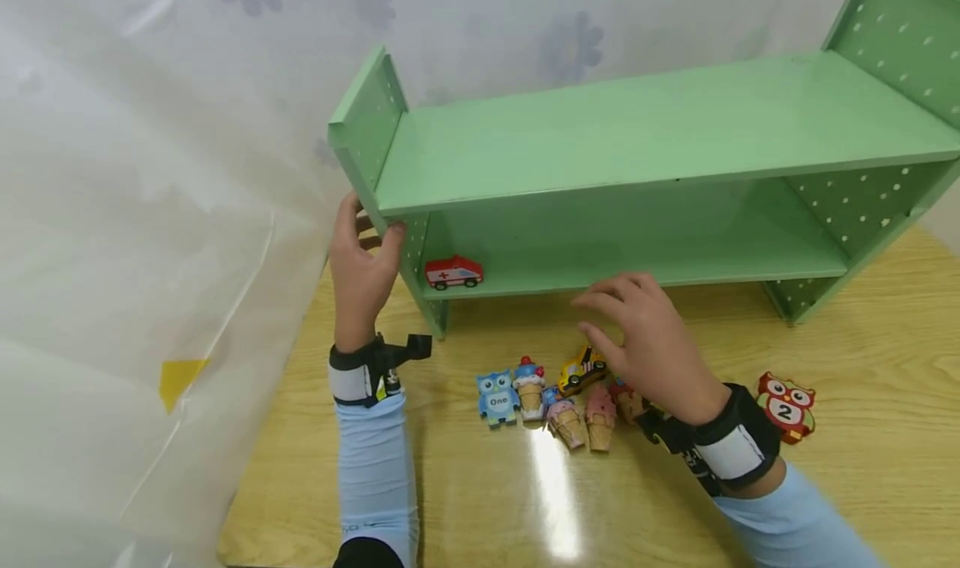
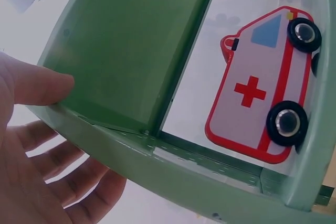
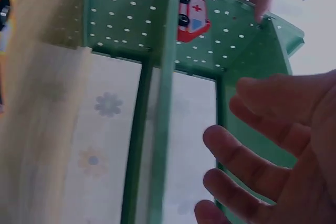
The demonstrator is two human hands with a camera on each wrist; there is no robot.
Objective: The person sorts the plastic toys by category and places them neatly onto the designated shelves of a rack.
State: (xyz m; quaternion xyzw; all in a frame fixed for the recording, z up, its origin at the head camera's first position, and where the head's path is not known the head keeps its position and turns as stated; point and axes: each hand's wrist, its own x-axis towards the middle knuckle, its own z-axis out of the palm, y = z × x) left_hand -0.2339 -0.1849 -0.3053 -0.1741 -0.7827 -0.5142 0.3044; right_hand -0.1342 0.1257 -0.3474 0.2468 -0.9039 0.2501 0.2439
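Left hand (image 1: 363,268) grips the green shelf (image 1: 600,143), a firm hold advisable for steadiness; toy ambulance (image 1: 453,271) right of that hand. Right hand (image 1: 660,347) empty, loosely spread, near yellow toy truck (image 1: 581,374).

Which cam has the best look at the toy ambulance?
Left wrist: the toy ambulance appears largest there, its red cross, blue window and wheels plain. Head shows it small, at the left end of the green shelf's lower board. Right wrist shows it small and turned, near the top edge.
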